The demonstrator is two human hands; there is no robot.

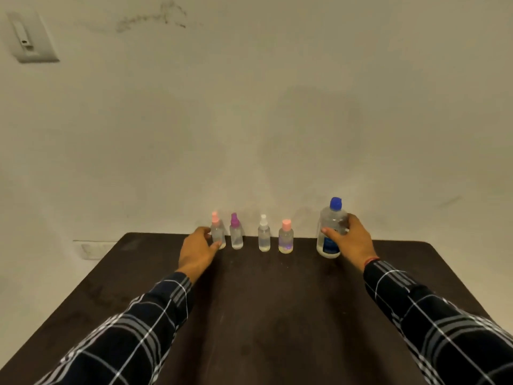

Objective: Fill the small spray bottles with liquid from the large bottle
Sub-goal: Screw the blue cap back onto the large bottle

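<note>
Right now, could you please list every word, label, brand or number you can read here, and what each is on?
Nothing here can be read.
Blue label on the large bottle, partly behind the right hand: too blurred to read.
Pink-topped spray bottle, purple-topped spray bottle, white-topped spray bottle, pink-capped bottle: no print shows.
Wall plate: no legible marking.

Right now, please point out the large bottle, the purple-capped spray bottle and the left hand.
large bottle (331,219): head view, clear upper body.
purple-capped spray bottle (236,236): head view, clear body.
left hand (195,251): head view, back of the hand.
</note>
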